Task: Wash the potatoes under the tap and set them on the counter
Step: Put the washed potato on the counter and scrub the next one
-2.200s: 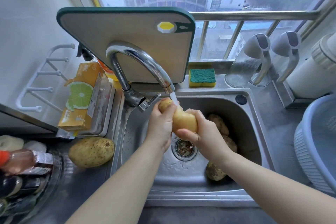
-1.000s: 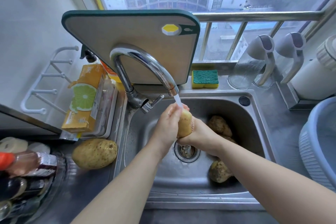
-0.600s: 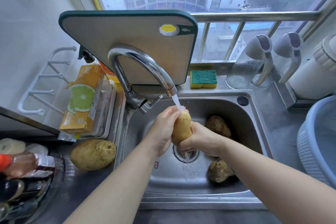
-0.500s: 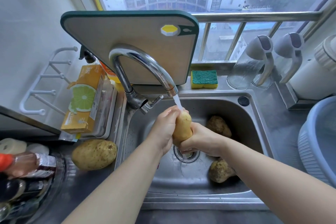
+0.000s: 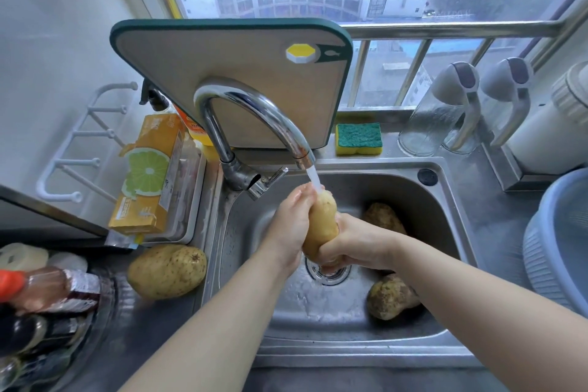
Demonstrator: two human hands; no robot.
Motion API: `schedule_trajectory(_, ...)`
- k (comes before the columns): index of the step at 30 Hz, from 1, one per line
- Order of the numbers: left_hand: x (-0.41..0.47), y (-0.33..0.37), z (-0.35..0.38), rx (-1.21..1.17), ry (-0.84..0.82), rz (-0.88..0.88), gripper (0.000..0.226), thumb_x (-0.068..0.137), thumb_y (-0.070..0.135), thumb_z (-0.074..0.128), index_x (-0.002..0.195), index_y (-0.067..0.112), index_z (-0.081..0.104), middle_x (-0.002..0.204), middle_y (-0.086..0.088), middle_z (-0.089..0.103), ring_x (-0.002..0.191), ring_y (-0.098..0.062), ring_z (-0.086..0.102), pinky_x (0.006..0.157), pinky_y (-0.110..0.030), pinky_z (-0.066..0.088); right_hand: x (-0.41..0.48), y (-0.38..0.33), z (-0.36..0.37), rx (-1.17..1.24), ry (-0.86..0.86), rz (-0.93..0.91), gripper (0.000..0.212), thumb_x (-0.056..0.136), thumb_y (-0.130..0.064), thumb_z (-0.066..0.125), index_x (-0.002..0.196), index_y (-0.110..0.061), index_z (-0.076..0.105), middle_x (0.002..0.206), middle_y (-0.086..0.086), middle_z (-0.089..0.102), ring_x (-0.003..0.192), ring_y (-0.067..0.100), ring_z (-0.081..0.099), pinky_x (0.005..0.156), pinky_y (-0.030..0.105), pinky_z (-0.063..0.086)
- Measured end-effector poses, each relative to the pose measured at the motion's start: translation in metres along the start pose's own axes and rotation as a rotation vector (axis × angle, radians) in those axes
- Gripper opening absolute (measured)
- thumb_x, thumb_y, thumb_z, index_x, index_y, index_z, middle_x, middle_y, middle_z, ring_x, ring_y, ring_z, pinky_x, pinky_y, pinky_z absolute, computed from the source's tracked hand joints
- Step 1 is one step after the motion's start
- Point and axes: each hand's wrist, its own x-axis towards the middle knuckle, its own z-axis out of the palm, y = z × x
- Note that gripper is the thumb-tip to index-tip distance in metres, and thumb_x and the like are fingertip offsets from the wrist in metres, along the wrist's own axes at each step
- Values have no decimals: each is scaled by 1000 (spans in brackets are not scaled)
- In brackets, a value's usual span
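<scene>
Water runs from the chrome tap (image 5: 254, 114) onto the top of a long yellow potato (image 5: 320, 226) held nearly upright over the drain. My left hand (image 5: 291, 226) wraps its left side and upper end. My right hand (image 5: 353, 243) grips its lower end from the right. Two dirty brown potatoes lie in the steel sink (image 5: 445, 188), one at the back right (image 5: 383, 218) and one at the front right (image 5: 389, 296). A large clean potato (image 5: 167, 270) lies on the counter left of the sink.
A cutting board (image 5: 229, 73) leans behind the tap. An orange box with a lime picture (image 5: 148, 175) sits in a tray at the left, bottles (image 5: 41, 293) at the lower left. A sponge (image 5: 359, 138), glass jugs (image 5: 442, 118) and a blue basin (image 5: 556, 251) stand at the right.
The potato has turned from lying crosswise in my hands to standing nearly upright under the stream. My hands have shifted along it; the other potatoes have not moved.
</scene>
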Motion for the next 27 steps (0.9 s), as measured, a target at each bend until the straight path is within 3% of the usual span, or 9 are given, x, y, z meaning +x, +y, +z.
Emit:
schedule_trajectory(3,8,9,3,-163,98,-208,27,97,20,48,78,11,66,66,0,69,65,-12,62,62,-24,55,-2,-2,1,-159,106,-25,28,63,7,66,78,-12,53,69,3,52,59,12,52,54,23,45)
schedule_trajectory(6,9,13,3,-217,99,-301,24,95,23,52,80,12,67,68,-3,68,68,-17,62,67,-30,54,0,-3,3,-435,290,-59,29,62,-2,74,77,-15,53,70,0,56,61,13,53,55,27,46)
schedule_trajectory(11,2,-11,-6,50,121,4,9,98,27,50,94,27,58,101,-7,62,89,-20,61,82,-42,55,-4,-14,0,-884,534,-67,41,56,-25,79,89,-25,56,83,-5,66,76,18,64,69,35,57)
schedule_trajectory(12,-1,-16,-10,156,110,88,5,96,26,54,99,29,55,104,-5,61,91,-19,60,86,-40,55,-5,-17,1,-919,539,-75,40,56,-28,80,88,-25,56,83,-5,66,75,17,64,68,34,57)
schedule_trajectory(14,-3,-21,-19,346,68,176,29,92,18,61,112,33,45,104,1,55,90,-12,59,84,-27,54,-6,-20,1,-965,535,-101,42,56,-36,84,84,-28,54,81,-7,65,73,14,62,64,30,54)
schedule_trajectory(16,-3,-16,-28,265,24,121,41,89,13,64,119,32,42,111,0,50,97,-15,60,85,-32,56,-9,-22,-3,-910,529,-147,48,53,-45,88,85,-32,55,75,-12,61,68,4,58,59,21,47)
schedule_trajectory(19,-4,-5,-37,-272,-40,-46,39,86,1,60,118,22,49,118,-11,51,101,-29,60,80,-42,58,-11,-21,-5,-638,555,-257,57,53,-47,90,98,-32,59,82,-15,64,76,-1,61,68,14,49)
schedule_trajectory(22,-6,-8,-31,-590,-2,-102,47,75,2,64,119,11,51,113,-19,59,101,-32,60,87,-50,53,-2,-16,2,-287,666,-370,65,59,-41,89,113,-29,56,102,-5,68,95,10,65,87,29,54)
schedule_trajectory(27,-12,-17,-22,-569,78,-116,47,77,8,66,122,0,55,105,-18,65,96,-27,64,81,-40,58,16,-8,32,236,769,-414,68,63,-40,77,123,-34,46,120,6,58,110,22,61,96,43,52)
